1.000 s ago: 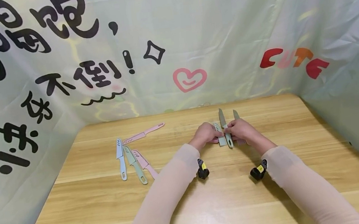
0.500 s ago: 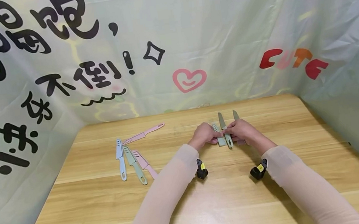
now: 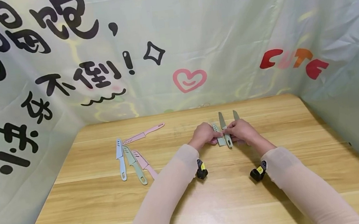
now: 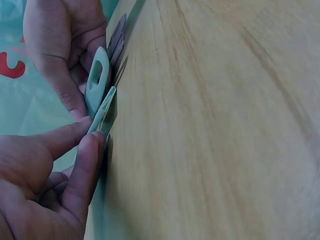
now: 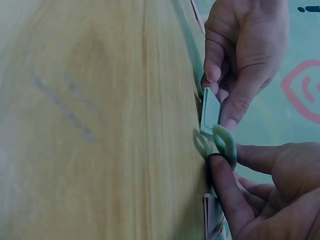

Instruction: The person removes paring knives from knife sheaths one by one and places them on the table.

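Observation:
In the head view my left hand [image 3: 204, 134] pinches a light green knife sheath [image 3: 221, 141] between thumb and finger; the slotted end points away from me. Right beside it, my right hand [image 3: 242, 130] pinches the green handle [image 3: 228, 140] of a paring knife, its bare blade [image 3: 221, 119] pointing to the back. Sheath and knife lie side by side, the blade outside the sheath. A second bare blade [image 3: 236, 114] shows beyond my right hand, which hides its handle. The right wrist view shows a pale pink piece [image 5: 211, 210] below the right fingers.
To the left on the wooden table [image 3: 211, 212] lie several sheathed knives: a blue one [image 3: 121, 159], a green one [image 3: 135, 165], a pink one [image 3: 144, 162] partly behind my left sleeve, and another pink one [image 3: 143, 133]. A printed curtain [image 3: 234, 39] stands behind the table.
Over the last second the green knife has slid slightly toward me and the sheath slightly left. In the last half second almost nothing moves; both hands keep their pinch.

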Demonstrator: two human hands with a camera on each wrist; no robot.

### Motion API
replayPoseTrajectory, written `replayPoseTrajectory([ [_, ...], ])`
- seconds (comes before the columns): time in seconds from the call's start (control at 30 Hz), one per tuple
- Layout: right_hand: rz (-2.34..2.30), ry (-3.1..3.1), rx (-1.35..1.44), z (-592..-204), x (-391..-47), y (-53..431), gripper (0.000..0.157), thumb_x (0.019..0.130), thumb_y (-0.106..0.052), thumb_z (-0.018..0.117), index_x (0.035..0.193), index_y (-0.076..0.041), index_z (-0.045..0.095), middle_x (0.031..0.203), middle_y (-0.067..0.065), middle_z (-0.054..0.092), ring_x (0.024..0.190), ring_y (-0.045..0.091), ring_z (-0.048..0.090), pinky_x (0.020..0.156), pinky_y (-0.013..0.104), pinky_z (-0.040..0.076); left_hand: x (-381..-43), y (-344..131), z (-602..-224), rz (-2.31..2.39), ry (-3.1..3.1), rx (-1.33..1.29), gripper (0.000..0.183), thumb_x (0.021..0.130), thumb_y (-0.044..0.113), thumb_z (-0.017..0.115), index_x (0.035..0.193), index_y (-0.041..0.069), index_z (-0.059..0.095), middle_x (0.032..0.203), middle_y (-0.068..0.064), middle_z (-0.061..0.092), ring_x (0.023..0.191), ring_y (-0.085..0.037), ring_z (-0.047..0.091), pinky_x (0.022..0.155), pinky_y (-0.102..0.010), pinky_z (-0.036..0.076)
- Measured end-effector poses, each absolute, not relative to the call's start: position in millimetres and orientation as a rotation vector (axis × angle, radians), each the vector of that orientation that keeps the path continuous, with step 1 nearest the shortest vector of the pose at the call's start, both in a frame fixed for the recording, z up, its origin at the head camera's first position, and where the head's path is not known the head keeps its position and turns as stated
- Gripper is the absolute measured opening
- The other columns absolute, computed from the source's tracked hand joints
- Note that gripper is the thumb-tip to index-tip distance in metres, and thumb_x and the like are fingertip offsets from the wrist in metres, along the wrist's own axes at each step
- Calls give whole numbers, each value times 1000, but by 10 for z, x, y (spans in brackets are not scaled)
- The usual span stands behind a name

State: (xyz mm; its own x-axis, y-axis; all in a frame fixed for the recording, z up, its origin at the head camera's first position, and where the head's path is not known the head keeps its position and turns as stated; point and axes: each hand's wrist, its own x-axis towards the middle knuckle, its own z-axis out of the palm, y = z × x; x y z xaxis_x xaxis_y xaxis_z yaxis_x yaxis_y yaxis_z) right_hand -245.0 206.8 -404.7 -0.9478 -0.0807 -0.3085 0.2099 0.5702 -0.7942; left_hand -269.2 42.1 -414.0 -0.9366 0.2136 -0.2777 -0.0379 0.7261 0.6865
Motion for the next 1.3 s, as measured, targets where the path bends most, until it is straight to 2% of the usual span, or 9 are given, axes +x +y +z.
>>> replayPoseTrajectory([
  [0.17,-1295,2532,99,-4056,-2448,2065,31,100,-19,57,118,5,64,104,17,67,82,19,68,68,30,58,-2671,419,-4116,1011,2612,137,38,84,32,79,55,11,64,44,2,55,41,-8,56,53,-18,47],
  [0.3,-1272,2564,104,-4057,-2439,2067,30,99,-19,59,117,5,63,100,17,66,79,19,67,66,29,58,-2638,421,-4094,970,2644,170,39,85,34,78,55,12,64,44,3,55,42,-8,56,54,-18,45],
  [0.5,-1226,2606,138,-4078,-2437,2067,28,97,-22,63,112,1,65,89,11,65,72,18,63,56,28,53,-2645,427,-4113,993,2630,146,38,83,34,80,57,11,67,46,1,58,42,-9,58,56,-18,47],
  [0.73,-1199,2639,140,-4068,-2423,2076,29,97,-25,63,112,0,65,88,10,66,73,19,64,54,29,53,-2650,429,-4141,973,2632,141,38,83,36,80,57,10,69,47,1,60,41,-9,58,64,-19,50],
  [0.97,-1196,2657,131,-4064,-2413,2078,23,96,-20,65,109,-1,65,87,10,68,72,18,65,52,29,52,-2626,423,-4134,825,2718,221,44,86,42,75,54,13,69,46,3,60,44,-7,60,74,-22,53],
  [1.3,-1168,2700,108,-4069,-2435,2088,19,95,-14,65,105,1,67,83,9,69,66,17,65,52,28,53,-2596,407,-4112,867,2693,228,38,87,34,76,56,12,69,47,3,61,42,-7,59,74,-20,52],
])
